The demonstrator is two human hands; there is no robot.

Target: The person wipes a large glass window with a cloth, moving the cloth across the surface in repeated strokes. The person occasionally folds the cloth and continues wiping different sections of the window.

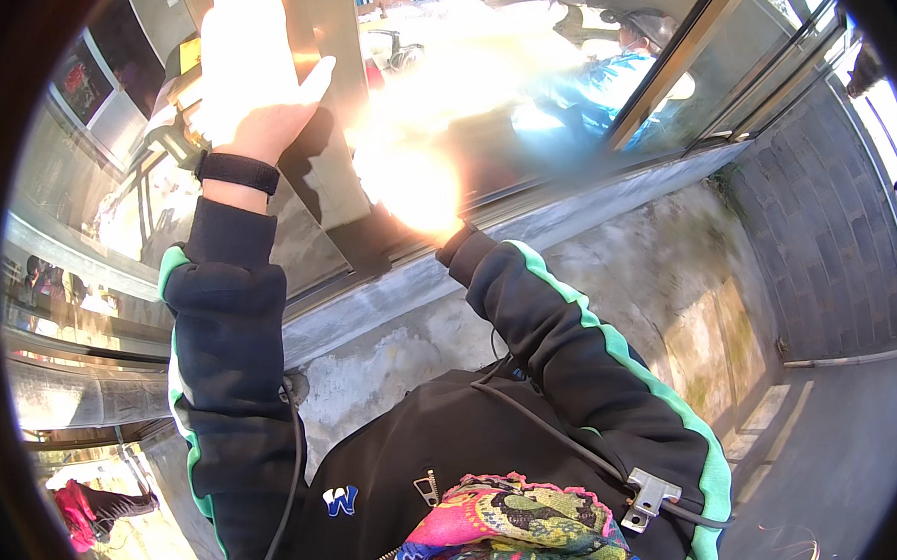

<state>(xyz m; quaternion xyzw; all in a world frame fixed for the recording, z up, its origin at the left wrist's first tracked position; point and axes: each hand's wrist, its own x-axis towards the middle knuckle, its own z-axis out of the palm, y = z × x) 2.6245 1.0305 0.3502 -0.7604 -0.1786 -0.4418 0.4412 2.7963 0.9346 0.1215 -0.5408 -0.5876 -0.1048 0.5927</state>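
My left hand (261,112) is raised flat, with the thumb apart and nothing seen in it. Strong glare bleaches its fingers. It is in front of or against the upright frame (343,112) of a glass window; contact cannot be told. A black band (237,173) circles that wrist. My right hand (414,184) is lost in a white glare at the window glass, just above the bottom rail (505,195). Its fingers and anything in them cannot be made out. Both sleeves are black with green trim.
A concrete sill (374,302) and a stained wall (643,271) run below the window. A block wall (835,203) stands at the right. A person in blue (605,85) shows in or through the glass. A cord with a metal clip (649,496) hangs on my jacket.
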